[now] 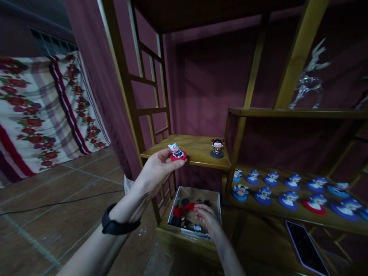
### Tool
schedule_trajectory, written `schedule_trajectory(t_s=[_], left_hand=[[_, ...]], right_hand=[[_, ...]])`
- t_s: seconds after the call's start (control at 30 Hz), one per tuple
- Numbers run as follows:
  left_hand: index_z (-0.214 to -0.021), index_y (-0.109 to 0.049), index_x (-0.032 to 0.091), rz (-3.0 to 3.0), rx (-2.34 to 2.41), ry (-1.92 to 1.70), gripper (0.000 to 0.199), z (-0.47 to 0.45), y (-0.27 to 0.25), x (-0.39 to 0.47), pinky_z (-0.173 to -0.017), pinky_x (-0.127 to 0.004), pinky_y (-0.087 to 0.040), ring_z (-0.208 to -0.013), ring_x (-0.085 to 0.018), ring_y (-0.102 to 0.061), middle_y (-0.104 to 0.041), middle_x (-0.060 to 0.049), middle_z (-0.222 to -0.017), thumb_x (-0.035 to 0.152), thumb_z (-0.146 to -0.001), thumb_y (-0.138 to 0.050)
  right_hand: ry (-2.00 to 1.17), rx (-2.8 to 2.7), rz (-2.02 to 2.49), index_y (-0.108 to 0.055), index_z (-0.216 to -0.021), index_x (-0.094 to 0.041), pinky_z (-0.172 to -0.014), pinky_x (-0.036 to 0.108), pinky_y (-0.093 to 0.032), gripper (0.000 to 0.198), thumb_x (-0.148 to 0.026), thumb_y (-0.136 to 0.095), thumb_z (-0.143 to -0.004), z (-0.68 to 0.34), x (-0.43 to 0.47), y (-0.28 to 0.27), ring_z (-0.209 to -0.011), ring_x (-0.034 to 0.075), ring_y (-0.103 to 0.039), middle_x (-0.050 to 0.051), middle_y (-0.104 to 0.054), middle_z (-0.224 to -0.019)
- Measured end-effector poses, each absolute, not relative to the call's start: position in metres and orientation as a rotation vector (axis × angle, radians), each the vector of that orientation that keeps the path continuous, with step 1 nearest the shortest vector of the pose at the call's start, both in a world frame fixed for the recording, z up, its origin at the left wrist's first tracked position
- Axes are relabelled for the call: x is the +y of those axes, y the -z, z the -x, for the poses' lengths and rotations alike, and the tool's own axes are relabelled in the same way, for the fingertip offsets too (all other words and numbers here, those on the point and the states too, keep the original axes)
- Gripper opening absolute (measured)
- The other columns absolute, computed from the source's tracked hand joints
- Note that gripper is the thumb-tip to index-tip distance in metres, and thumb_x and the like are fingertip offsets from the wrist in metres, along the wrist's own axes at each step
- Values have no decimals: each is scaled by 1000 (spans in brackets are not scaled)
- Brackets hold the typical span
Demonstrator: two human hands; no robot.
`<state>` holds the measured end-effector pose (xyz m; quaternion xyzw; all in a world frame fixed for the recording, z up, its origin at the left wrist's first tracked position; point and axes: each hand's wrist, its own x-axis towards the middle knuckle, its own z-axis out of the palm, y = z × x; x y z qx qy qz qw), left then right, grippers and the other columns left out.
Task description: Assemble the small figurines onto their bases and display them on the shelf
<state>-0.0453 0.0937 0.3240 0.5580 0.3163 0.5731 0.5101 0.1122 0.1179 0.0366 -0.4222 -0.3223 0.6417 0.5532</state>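
Observation:
My left hand (159,168) pinches a small figurine (176,150) with a white top and a round red base, holding it upright at the front left of a wooden shelf (192,147). On that shelf's right end stands another figurine (217,147) with black hair buns, dark clothes and a dark base. My right hand (206,217) is lower down, inside a white cardboard box (217,199). Its fingers are stretched out and loosely apart, their tips beside a red piece (189,207). Several other red, black and white figurines lie jumbled in the box.
Two rows of mostly blue-based figurines (263,195) stand on the lower right shelf. A phone (306,247) lies below them. A clear deer ornament (310,82) stands higher up. Lattice bars (152,111) rise at the left; a cable (63,199) crosses the floor.

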Motion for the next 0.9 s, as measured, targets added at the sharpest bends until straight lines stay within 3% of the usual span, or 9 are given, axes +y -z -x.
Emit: schedule_trajectory(t_s=[0.23,0.67,0.9], left_hand=[[-91,-64,10,-1533,878,-1341,50,31,-352,137,-79,-35,-49,-77,-18,-64,-69,-6,-85,22,-46,-82],[-68,-62,13,-1747,1208,-1214,36,4,-350,216,-58,-25,-44,-53,-9,-53,-63,1,-61,18,-38,-82],[-63,-64,15,-1772,1140,-1180,28,0,-345,224,-59,-28,-44,-57,-12,-54,-65,-1,-63,14,-40,-80]], right_hand=[[-1511,-713,1064,-68,-72,-19,-59,27,-45,31,-38,-75,-48,-120,121,-41,-63,15,-59,4,-69,-70],[-1479,-741,1074,-68,-73,-19,-61,27,-46,30,-38,-74,-51,-131,128,-32,-62,14,-59,3,-68,-70],[-1463,-769,1082,-69,-71,-19,-58,26,-45,27,-37,-73,-51,-132,132,-29,-60,13,-58,2,-67,-69]])
